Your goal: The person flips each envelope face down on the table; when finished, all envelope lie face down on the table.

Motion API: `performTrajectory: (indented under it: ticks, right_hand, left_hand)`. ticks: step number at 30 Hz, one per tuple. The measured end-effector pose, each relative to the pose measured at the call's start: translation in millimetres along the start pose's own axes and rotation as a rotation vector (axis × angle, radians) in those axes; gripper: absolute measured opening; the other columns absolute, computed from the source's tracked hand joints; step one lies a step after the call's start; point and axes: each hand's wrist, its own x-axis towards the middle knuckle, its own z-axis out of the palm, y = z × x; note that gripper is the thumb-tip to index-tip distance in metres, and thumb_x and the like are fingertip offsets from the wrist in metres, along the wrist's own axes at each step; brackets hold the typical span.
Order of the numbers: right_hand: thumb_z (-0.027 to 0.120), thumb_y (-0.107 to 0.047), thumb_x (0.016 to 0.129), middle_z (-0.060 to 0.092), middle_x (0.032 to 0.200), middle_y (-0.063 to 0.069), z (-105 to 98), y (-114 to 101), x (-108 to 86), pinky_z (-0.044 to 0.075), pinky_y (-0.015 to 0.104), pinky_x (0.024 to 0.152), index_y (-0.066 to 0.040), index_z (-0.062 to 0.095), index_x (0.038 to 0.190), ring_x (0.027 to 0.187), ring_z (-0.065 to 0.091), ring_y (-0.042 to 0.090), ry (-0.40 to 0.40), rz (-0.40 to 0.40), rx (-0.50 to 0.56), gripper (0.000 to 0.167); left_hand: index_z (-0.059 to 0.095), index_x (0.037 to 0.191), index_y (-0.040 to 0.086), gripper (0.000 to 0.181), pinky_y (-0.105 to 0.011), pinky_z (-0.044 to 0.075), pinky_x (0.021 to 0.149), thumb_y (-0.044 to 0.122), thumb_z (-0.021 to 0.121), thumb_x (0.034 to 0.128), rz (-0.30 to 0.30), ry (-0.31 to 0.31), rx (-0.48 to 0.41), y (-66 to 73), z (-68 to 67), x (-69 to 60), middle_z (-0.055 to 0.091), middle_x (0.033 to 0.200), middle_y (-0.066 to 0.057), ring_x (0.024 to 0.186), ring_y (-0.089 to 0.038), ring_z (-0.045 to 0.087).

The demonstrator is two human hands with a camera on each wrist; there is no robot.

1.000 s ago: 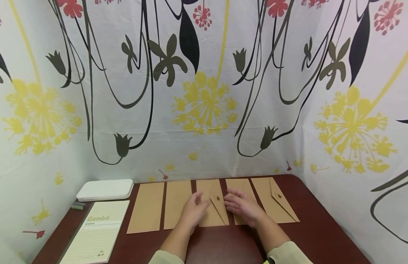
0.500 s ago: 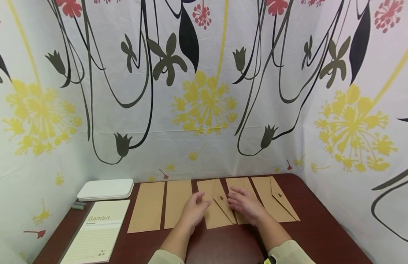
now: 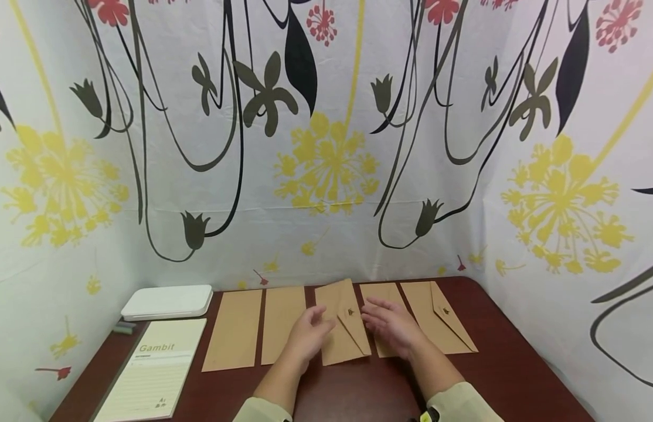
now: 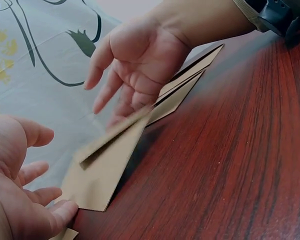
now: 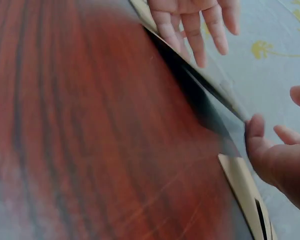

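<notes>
Between my two hands a kraft-paper envelope point(image 3: 353, 329), its slanted flap bearing a small dark print, stands tilted off the table. My left hand point(image 3: 308, 335) is at its left edge; in the left wrist view, a low finger of that hand point(image 4: 20, 185) touches the near left corner of the envelope point(image 4: 102, 175). At the opposite edge is my right hand point(image 3: 392, 327), palm turned inward and fingers fairly straight. A dark gap shows under the envelope's raised edge point(image 5: 210, 82) in the right wrist view, where a right-hand fingertip point(image 5: 255, 125) meets its end.
Two plain brown envelopes point(image 3: 234, 331) lie to the left, and two more, one with a flap point(image 3: 442, 319), to the right. A notepad point(image 3: 152, 369), a white case point(image 3: 168, 302) and a small grey object point(image 3: 124, 328) occupy the left side. Patterned cloth point(image 3: 326, 246) surrounds the table.
The middle envelope first slid right and turned slightly, then shifted back left. Its far edge now stands higher off the table. Both hands have barely moved.
</notes>
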Motion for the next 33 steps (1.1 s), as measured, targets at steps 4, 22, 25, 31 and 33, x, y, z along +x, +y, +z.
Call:
performTrajectory:
  ticks: [4, 22, 25, 31, 33]
  right_hand:
    - [0.063, -0.015, 0.107, 0.068, 0.146, 0.016, 4, -1, 0.5, 0.060, 0.022, 0.092, 0.009, 0.039, 0.160, 0.109, 0.073, 0.008, -0.013, -0.027, 0.014, 0.063]
    - [0.065, -0.013, 0.105, 0.052, 0.155, 0.013, 42, -1, -12.3, 0.058, 0.033, 0.095, -0.006, 0.033, 0.167, 0.116, 0.068, 0.016, -0.263, -0.072, 0.028, 0.070]
    - [0.068, -0.016, 0.105, 0.061, 0.146, 0.003, 45, 2, -14.0, 0.059, 0.035, 0.094, -0.007, 0.038, 0.165, 0.115, 0.070, 0.018, -0.263, -0.062, 0.001, 0.068]
    - [0.067, -0.020, 0.106, 0.058, 0.155, 0.010, 47, 6, -14.0, 0.057, 0.039, 0.101, -0.005, 0.043, 0.162, 0.123, 0.067, 0.017, -0.268, -0.033, -0.033, 0.063]
    - [0.064, -0.022, 0.107, 0.052, 0.161, 0.016, 46, 7, -13.8, 0.056, 0.039, 0.104, -0.002, 0.041, 0.163, 0.126, 0.065, 0.016, -0.257, -0.013, -0.038, 0.064]
  left_hand:
    - [0.056, 0.152, 0.005, 0.059, -0.062, 0.044, 0.121, 0.029, 0.072, 0.1008, 0.008, 0.003, -0.007, 0.7, 1.2, 0.8, 0.053, 0.161, -0.020, 0.151, -0.046, 0.046]
    - [0.058, 0.151, 0.013, 0.055, -0.049, 0.060, 0.104, 0.041, 0.069, 0.1044, 0.009, -0.096, -0.123, 19.6, 4.0, -9.3, 0.059, 0.154, -0.014, 0.131, -0.029, 0.065]
    - [0.057, 0.152, 0.011, 0.057, -0.048, 0.061, 0.104, 0.042, 0.068, 0.1049, 0.024, -0.085, -0.153, 20.6, 4.2, -10.0, 0.059, 0.154, -0.014, 0.127, -0.025, 0.066]
    - [0.057, 0.152, 0.008, 0.050, -0.047, 0.060, 0.107, 0.028, 0.066, 0.1073, 0.047, -0.027, -0.230, 23.1, 1.4, -9.9, 0.061, 0.152, -0.017, 0.133, -0.028, 0.064]
    - [0.056, 0.153, 0.007, 0.048, -0.045, 0.060, 0.106, 0.022, 0.064, 0.1078, 0.048, -0.015, -0.258, 23.0, -0.2, -8.7, 0.061, 0.153, -0.019, 0.135, -0.030, 0.063]
